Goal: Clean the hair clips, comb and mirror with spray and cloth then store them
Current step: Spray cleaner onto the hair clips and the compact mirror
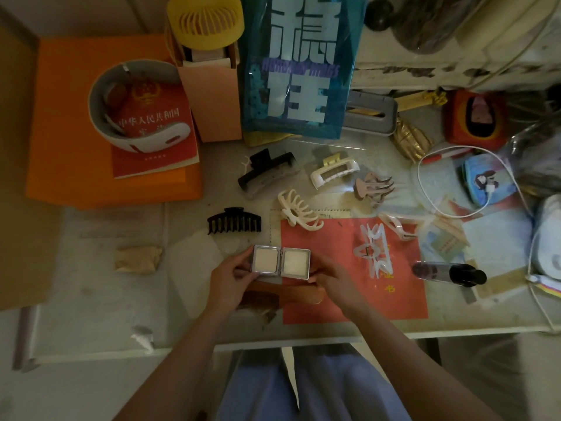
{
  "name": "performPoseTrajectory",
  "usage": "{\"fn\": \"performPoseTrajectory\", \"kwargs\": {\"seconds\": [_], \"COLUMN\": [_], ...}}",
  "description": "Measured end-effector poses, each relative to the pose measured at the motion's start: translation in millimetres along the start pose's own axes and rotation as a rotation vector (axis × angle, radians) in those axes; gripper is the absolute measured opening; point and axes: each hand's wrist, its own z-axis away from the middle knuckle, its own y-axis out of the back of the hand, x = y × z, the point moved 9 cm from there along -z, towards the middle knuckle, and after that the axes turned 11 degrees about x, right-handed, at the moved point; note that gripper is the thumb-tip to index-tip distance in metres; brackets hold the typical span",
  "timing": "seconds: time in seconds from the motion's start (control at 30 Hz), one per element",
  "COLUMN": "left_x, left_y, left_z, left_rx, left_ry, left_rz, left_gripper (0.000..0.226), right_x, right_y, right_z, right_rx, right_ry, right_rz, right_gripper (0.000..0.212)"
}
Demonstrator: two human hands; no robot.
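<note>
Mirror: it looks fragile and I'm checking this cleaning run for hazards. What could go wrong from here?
1. The open mirror is held above the table only by its two outer edges, left hand and right hand. A slip could drop it onto the comb just below.
2. The spray bottle lies on its side near the table's front edge and might roll off if bumped.
3. Fingers near the glass could smudge it.

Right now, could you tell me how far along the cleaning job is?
Nothing looks stored yet. In hand: both hands, left and right, hold the open compact mirror. Left: the claw clips, such as the black one, the wooden comb, and the dark spray bottle lie on the table.
</note>
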Motion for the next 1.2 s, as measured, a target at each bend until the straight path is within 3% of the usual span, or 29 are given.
{"fn": "performPoseTrajectory", "kwargs": {"seconds": [0.33,0.6,1.0,1.2], "left_x": [-7.3,-6.9,-11.7,-26.7], "left_y": [-1.9,-0.5,9.5,11.4], "left_z": [0.4,-0.5,17.0,31.6], "left_rx": [-0.007,0.011,-0.021,-0.068], "left_ry": [-0.01,-0.024,-0.132,-0.146], "left_rz": [0.028,0.008,-0.125,-0.224], "left_gripper": [0.065,0.052,0.06,0.064], "right_x": [1.7,0.9,6.5,27.8], "right_y": [1.6,0.7,5.9,8.3], "right_z": [-1.6,-1.7,14.6,27.7], "right_rx": [0.027,0.03,0.074,0.144], "right_ry": [0.073,0.116,0.222,0.24], "right_rz": [0.022,0.048,0.227,0.478], "right_gripper": [0.047,0.047,0.054,0.058]}}
